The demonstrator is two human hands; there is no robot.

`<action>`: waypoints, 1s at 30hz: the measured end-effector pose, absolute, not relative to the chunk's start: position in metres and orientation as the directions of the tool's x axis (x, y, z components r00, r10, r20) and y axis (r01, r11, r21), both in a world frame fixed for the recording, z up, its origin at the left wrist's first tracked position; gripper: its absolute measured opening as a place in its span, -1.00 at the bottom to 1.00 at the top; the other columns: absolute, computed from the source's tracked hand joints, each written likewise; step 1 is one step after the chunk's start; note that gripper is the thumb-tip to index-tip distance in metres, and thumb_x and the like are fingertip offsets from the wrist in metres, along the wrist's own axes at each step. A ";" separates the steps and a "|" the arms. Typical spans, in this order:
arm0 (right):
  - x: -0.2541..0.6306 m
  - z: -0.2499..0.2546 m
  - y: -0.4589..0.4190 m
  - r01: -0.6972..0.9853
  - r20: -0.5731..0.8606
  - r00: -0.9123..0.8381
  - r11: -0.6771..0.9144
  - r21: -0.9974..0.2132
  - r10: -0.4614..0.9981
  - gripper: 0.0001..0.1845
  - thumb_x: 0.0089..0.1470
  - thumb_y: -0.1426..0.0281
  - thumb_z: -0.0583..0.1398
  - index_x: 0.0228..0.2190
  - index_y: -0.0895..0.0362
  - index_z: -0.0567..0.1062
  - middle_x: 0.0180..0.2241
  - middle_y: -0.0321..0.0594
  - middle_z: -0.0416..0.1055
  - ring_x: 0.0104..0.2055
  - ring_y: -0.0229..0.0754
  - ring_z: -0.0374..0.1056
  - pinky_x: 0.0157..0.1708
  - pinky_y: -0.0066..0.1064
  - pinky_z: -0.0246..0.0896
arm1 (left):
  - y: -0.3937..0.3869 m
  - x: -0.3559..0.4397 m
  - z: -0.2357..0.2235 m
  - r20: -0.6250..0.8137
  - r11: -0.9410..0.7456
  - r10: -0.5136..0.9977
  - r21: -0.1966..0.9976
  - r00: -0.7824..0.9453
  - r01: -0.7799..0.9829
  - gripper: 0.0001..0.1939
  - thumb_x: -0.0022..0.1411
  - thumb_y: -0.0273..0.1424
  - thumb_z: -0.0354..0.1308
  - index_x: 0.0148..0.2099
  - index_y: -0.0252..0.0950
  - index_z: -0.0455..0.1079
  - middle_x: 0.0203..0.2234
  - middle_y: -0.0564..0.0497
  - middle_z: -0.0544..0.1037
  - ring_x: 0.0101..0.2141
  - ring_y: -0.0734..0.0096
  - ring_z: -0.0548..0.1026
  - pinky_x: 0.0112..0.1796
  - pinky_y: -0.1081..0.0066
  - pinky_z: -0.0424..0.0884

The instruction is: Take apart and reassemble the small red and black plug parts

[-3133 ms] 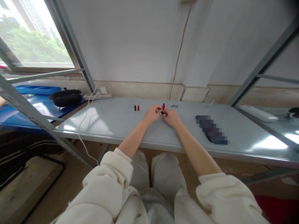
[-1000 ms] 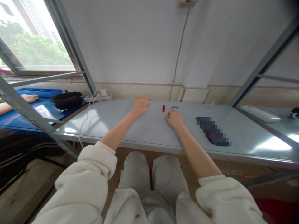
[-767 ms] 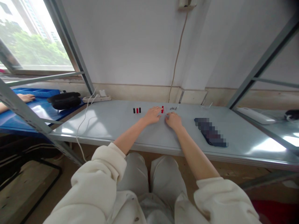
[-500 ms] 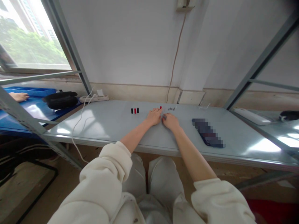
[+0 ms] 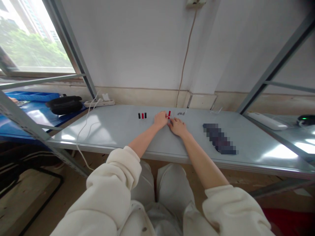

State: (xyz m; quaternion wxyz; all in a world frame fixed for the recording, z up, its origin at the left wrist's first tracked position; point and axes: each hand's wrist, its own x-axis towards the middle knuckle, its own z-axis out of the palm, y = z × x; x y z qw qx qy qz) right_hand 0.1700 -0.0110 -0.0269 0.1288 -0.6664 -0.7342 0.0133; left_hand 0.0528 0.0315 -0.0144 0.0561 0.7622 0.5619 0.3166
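Left hand [image 5: 161, 119] seemingly pinches a small red piece [image 5: 168, 117]; right hand [image 5: 179, 127] lies loosely spread.

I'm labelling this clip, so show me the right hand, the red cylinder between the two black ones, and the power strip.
Right hand [image 5: 178, 127]: head view, on the back of the hand.
Red cylinder [image 5: 142, 116]: head view, middle of its side.
Power strip [image 5: 104, 103]: head view, on its long body.
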 end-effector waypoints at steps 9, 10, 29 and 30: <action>0.169 -0.033 -0.004 0.975 0.109 -0.046 0.068 -0.213 0.993 -0.39 0.14 0.11 -0.17 0.13 0.15 0.10 0.20 0.00 -0.08 0.22 0.07 -0.19 0.08 0.07 -0.27 | 0.018 0.017 -0.016 0.500 -0.445 0.855 0.568 0.140 0.692 -0.96 0.04 -0.45 0.08 -0.43 -0.30 0.32 -0.47 -0.01 0.48 -0.42 0.43 0.40 -0.31 0.40 0.28; 0.169 -0.034 -0.004 0.975 0.109 -0.044 0.067 -0.211 0.993 -0.40 0.14 0.12 -0.17 0.13 0.15 0.10 0.20 0.00 -0.08 0.22 0.07 -0.19 0.08 0.07 -0.28 | 0.016 0.015 -0.017 0.516 -0.461 0.846 0.579 0.135 0.673 -0.96 0.04 -0.44 0.08 -0.43 -0.30 0.32 -0.47 0.00 0.48 -0.43 0.45 0.40 -0.31 0.41 0.28; 0.171 -0.017 -0.008 0.828 0.519 0.092 0.224 -0.513 0.850 -0.76 0.05 0.38 -0.03 -0.29 0.19 0.36 -0.29 -0.05 0.38 -0.23 -0.14 0.29 -0.23 -0.30 0.13 | 0.005 0.003 -0.021 0.575 -0.524 0.815 0.684 0.067 0.508 -0.94 0.05 -0.46 0.08 -0.35 -0.29 0.34 -0.45 0.03 0.49 -0.41 0.51 0.41 -0.29 0.44 0.33; 0.171 -0.015 -0.008 0.782 0.548 0.134 0.251 -0.570 0.826 -0.76 0.05 0.37 -0.04 -0.30 0.19 0.35 -0.33 -0.06 0.39 -0.27 -0.16 0.30 -0.25 -0.32 0.13 | 0.007 0.002 -0.022 0.561 -0.513 0.826 0.711 0.052 0.480 -0.95 0.05 -0.45 0.09 -0.36 -0.30 0.35 -0.45 0.02 0.49 -0.41 0.51 0.41 -0.29 0.43 0.33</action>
